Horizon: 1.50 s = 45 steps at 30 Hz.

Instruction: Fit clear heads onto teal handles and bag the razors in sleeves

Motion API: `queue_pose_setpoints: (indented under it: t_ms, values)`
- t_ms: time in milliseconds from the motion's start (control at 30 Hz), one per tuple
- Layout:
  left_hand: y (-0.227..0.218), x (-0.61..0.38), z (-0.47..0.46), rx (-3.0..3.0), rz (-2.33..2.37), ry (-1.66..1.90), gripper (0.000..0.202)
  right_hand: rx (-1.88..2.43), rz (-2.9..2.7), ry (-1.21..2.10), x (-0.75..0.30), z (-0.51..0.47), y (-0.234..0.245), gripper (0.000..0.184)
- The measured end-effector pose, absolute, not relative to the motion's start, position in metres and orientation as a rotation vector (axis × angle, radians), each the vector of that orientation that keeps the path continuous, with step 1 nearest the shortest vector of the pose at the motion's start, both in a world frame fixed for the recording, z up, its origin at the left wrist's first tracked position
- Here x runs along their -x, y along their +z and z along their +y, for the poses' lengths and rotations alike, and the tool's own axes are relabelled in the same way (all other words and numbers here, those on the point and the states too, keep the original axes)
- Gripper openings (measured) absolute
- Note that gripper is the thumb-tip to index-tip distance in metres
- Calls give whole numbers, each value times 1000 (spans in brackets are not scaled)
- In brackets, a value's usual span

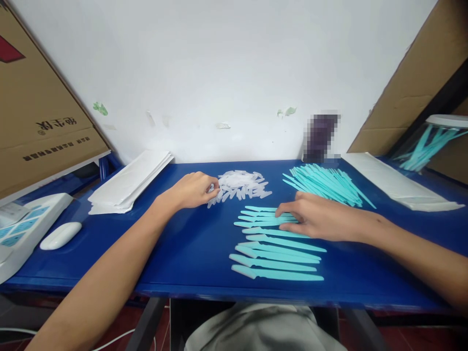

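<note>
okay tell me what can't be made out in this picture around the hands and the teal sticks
- Head view: left hand fingertips sit in the clear caps pile; whether they grip one is hidden.
- Right hand covers parts of the laid-out teal sticks.
- Dark object at the wall is pixelated.
- Jar is cut by the right edge.

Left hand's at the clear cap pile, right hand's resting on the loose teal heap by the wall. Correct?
Not quite. In the head view the right hand rests on the laid-out row of teal sticks, not the loose heap. The left hand is at the clear caps.
</note>
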<state>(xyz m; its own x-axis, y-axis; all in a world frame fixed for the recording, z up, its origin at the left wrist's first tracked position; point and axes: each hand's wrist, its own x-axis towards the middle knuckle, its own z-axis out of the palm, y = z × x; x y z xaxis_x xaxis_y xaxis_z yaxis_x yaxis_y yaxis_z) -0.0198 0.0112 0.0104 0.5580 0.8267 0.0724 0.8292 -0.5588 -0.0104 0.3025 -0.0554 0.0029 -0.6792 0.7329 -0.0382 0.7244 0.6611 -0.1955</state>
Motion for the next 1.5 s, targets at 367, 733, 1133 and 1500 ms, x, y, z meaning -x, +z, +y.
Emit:
queue_pose_setpoints:
  t_ms: [367,733,1133,1500]
  values:
    - [10,-45,-71,3103,-439,-560,54,1296,-2674,589,-301,-45,-2,32]
    - [-31,-73,-96,2824,-145,-474,26,1386,-2689,818,-312,-43,4,19]
    - [-19,-63,-65,2964,-440,-914,34,1440,-2698,870,-314,-41,5,26]
    - [17,39,24,2825,-1622,-179,30,1445,-2660,871,-305,-49,9,33]
